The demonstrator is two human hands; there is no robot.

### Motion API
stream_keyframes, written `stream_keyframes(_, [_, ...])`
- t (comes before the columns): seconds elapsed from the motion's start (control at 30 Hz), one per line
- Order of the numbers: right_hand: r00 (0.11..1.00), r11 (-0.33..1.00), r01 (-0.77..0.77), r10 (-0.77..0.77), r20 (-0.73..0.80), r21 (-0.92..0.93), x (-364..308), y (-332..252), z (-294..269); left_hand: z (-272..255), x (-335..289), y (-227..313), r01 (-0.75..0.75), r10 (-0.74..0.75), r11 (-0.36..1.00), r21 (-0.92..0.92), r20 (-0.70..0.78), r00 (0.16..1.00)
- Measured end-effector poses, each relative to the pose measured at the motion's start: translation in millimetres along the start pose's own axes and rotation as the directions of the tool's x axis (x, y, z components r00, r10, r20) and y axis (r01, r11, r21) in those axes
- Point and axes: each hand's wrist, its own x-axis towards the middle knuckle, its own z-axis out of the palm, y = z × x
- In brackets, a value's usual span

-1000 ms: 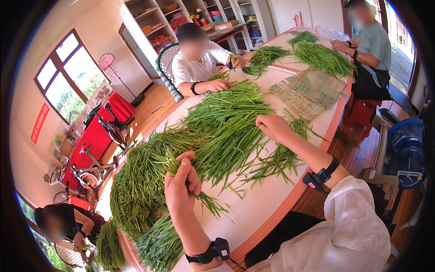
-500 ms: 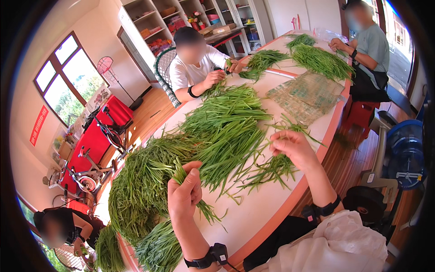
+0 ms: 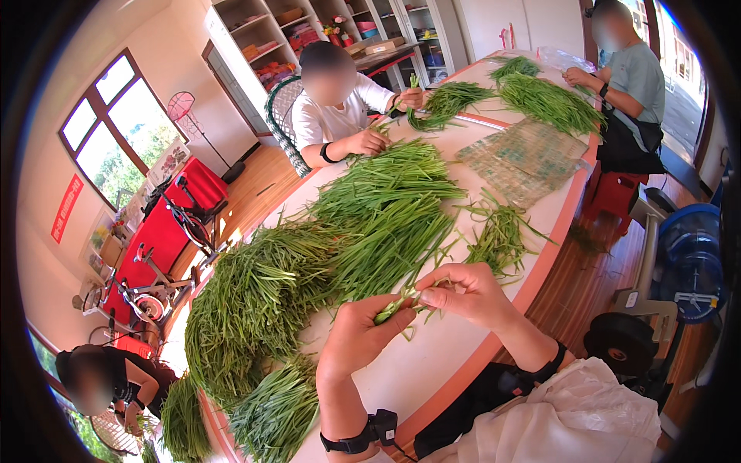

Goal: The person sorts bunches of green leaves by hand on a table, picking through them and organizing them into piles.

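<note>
My left hand (image 3: pixel 356 333) is closed round a small bunch of garlic chives (image 3: pixel 395 307), pale ends poking out toward the right. Against those ends my right hand (image 3: pixel 469 295) pinches with thumb and forefinger, so the two hands almost meet over the table's near edge. Just beyond them lies a long heap of chives (image 3: pixel 394 239), its leaves pointing toward me. To its left rises a bigger, darker mound of chives (image 3: pixel 247 316). Past my right hand is a loose scatter of thin leaves (image 3: pixel 498 235).
Another neat pile of chives (image 3: pixel 278 409) lies at the near left of the white, pink-edged table (image 3: pixel 455 363). A woven plastic sack (image 3: pixel 525 162) lies flat toward the far right. Co-workers handle chives at the far side and at lower left; another person sits at far right.
My left hand has moved right and down with its bunch. My right hand has come down and left from above the scattered leaves to meet it.
</note>
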Motion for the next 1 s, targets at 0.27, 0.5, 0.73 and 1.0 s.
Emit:
stream_keyframes(0.27, [1.0, 1.0, -0.01, 0.01, 0.017, -0.002, 2, 9, 3, -1, 3, -4, -0.049, 0.029, 0.99, -0.13, -0.155, 0.987])
stream_keyframes(0.5, [0.982, 0.993, -0.108, 0.099, 0.159, 0.045, 5, 29, 24, -9, 11, -6, -0.061, -0.059, 0.879, -0.474, -0.234, 0.97])
stream_keyframes(0.73, [0.904, 0.949, -0.308, 0.312, 0.293, -0.061, 4, 36, 36, -21, 11, -11, -0.126, -0.095, 0.813, -0.569, -0.343, 0.935])
stream_keyframes(1.0, [0.901, 0.949, -0.299, 0.316, 0.296, -0.104, 2, 41, 34, -29, 10, -20, -0.209, -0.06, 0.669, -0.714, -0.332, 0.941])
